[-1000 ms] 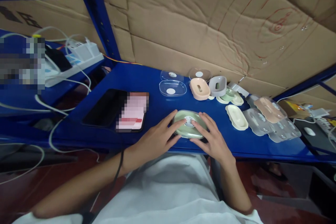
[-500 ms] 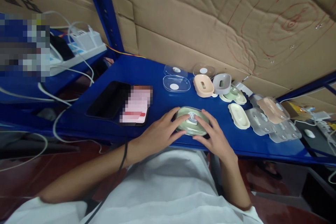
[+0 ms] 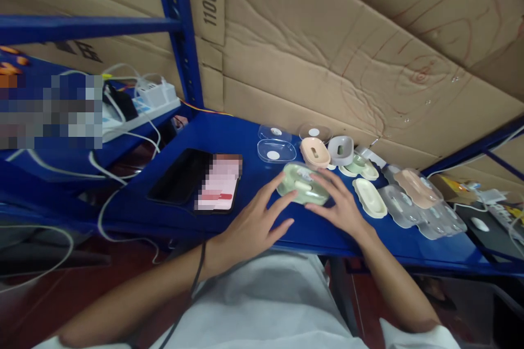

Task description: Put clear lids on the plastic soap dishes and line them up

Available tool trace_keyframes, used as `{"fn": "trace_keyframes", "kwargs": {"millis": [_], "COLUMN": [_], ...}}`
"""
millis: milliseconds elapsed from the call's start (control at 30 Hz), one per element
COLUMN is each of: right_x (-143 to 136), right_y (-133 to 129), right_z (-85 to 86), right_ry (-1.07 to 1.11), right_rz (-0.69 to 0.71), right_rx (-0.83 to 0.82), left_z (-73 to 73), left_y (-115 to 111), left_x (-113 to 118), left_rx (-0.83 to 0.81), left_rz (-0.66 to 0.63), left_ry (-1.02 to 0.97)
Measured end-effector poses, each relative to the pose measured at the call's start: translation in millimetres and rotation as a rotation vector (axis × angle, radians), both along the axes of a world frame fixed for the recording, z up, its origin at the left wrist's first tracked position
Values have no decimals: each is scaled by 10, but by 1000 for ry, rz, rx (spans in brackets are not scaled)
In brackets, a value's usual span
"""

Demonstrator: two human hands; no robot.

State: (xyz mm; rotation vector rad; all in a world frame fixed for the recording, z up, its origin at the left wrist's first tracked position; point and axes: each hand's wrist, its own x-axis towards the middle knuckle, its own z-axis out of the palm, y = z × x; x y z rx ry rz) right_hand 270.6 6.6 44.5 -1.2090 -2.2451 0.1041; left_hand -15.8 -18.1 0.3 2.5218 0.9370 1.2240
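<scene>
A green soap box [image 3: 301, 192] with a clear lid and a round label is at the front middle of the blue table. My right hand [image 3: 341, 204] grips its right side, the thumb at the near edge and the fingers over the lid. At the left side of the box, my left hand [image 3: 257, 218] has its fingers spread and its thumb away from the box. Two of its fingertips are at the box edge; I cannot tell whether they press on it. Behind the box sit a peach soap dish [image 3: 315, 154] and a grey soap dish [image 3: 341, 149].
Clear lids [image 3: 276, 151] lie at the back. A cream tray [image 3: 369, 198] is right of my hand, beside grey lidded boxes [image 3: 401, 204] with a peach one [image 3: 420, 188] on top. To the left lies a phone [image 3: 221, 182] by a black flat object [image 3: 180, 177]. Cardboard [image 3: 286, 65] walls the back.
The box has tilted and shifted towards the back of the table. My left thumb has come off it and the left fingers have loosened. The camera view has shifted too.
</scene>
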Motion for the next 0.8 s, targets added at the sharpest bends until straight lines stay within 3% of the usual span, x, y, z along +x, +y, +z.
{"fn": "trace_keyframes", "kwargs": {"millis": [100,200,300,433,500,600,800], "right_x": [-364,-1015,-1696,-2227,-2279,-2121,-1225], "right_y": [518,1127,1591,1829,1833,1750,1236], "right_z": [311,483,435,223,145,115,80], "right_ry": [47,-83,-232,-317,-318,-355,-264], "right_rz": [-28,23,37,-29,-66,-60,-90], "right_rx": [115,67,-25,-124,-145,-148,-43], "left_z": [28,35,29,-9,-29,-44,-21], "left_y": [-30,-49,-55,-35,-21,-8,11], "left_x": [-21,-27,-6,27,29,25,31], "left_rx": [132,244,285,227,232,229,192], "left_rz": [-61,-116,-130,-105,-136,-168,-156], "left_ry": [-8,18,78,227,284,329,329]}}
